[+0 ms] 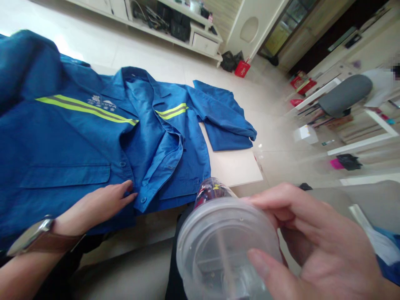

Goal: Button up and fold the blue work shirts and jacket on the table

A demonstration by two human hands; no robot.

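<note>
A blue work jacket (90, 141) with yellow-green reflective stripes lies spread out, its front partly open. My left hand (106, 204), with a watch (34, 237) on its wrist, is at the lower front edge of the jacket, fingers closed on the cloth beside the buttoned border. Close to the camera, my right hand (325, 246) grips a plastic cup (229, 254) with a translucent lid, thumb on the lid and fingers around its side. A dark, colourful print shows on the cup's far side. What the cup contains is not clear.
Under the jacket shows a white tabletop (237, 166). A white TV cabinet (175, 25) stands across the tiled floor (271, 121). To the right are a grey stool seat (346, 96), a white box (306, 135) and a grey sofa (371, 200). A red bag (242, 68) sits by the cabinet.
</note>
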